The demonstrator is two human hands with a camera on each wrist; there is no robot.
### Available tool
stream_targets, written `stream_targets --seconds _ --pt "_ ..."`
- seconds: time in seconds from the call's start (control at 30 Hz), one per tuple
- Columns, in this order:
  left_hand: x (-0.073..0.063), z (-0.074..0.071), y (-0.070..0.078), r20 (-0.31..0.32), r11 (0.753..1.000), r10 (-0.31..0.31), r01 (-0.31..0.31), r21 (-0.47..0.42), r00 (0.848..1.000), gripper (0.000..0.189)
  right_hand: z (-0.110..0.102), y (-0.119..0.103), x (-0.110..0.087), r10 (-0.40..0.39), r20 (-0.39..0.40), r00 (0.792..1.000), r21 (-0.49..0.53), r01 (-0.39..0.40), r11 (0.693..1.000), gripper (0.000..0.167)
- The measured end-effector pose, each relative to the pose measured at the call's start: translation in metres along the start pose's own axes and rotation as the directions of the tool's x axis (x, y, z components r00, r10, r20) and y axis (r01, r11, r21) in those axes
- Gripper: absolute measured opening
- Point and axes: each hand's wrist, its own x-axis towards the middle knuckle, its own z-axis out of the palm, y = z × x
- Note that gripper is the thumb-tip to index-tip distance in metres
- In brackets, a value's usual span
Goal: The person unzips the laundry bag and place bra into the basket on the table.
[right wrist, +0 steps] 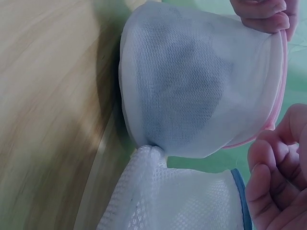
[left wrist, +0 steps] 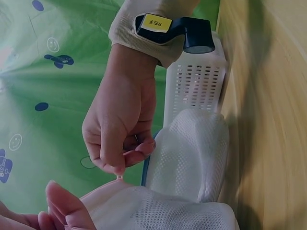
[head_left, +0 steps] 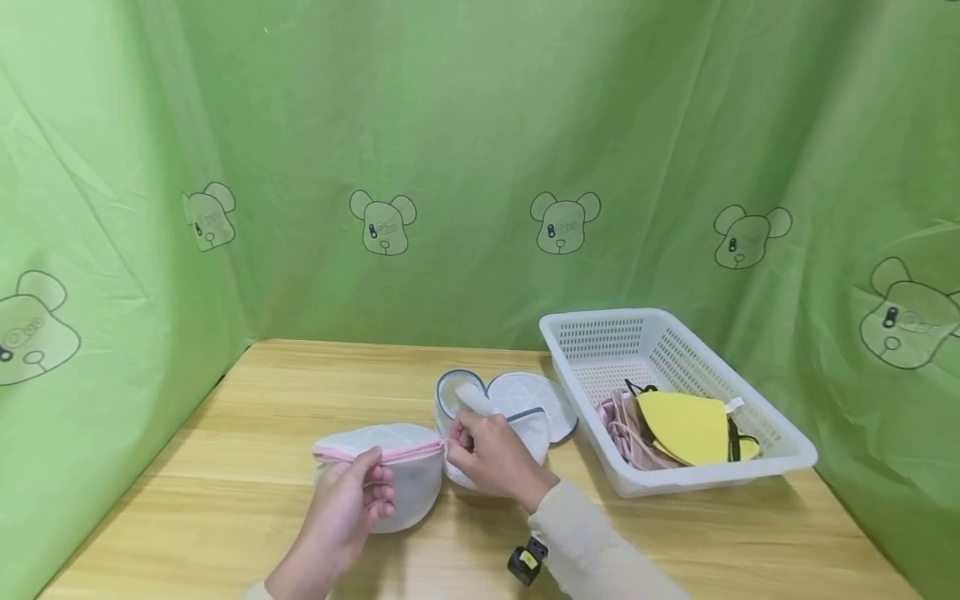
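A white mesh laundry bag [head_left: 414,492] with a pink zipper [head_left: 412,452] stands on the table, and a darker patch shows through its mesh [right wrist: 187,81] in the right wrist view. My left hand [head_left: 347,504] pinches the bag's zipped rim between thumb and fingers. At the rim's right end, my right hand [head_left: 493,457] pinches the small zipper pull [left wrist: 119,178]. Right behind that hand is a second white mesh bag with blue trim [left wrist: 187,158], partly covered by it in the head view.
A flat round white piece with dark edging [head_left: 536,404] lies behind the bags. To the right, a white plastic basket [head_left: 720,375] holds a yellow item [head_left: 690,425] and bundled pink cord-like items [head_left: 628,433]. Green curtains [head_left: 465,125] enclose the wooden table [head_left: 247,433].
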Motion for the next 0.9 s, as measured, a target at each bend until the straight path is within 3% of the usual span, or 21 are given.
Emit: stream_targets --seconds 0.4,0.9 --pt "0.0 -0.0047 0.0045 -0.022 1.0 0.003 -0.003 0.001 1.0 0.018 -0.0029 0.0031 -0.0003 0.062 0.016 0.998 0.001 -0.062 0.998 0.008" --pt "-0.0012 -0.0081 0.0043 -0.014 1.0 0.003 -0.003 0.021 1.0 0.019 -0.003 0.0077 -0.0004 0.034 -0.014 0.999 -0.027 -0.034 0.999 0.01"
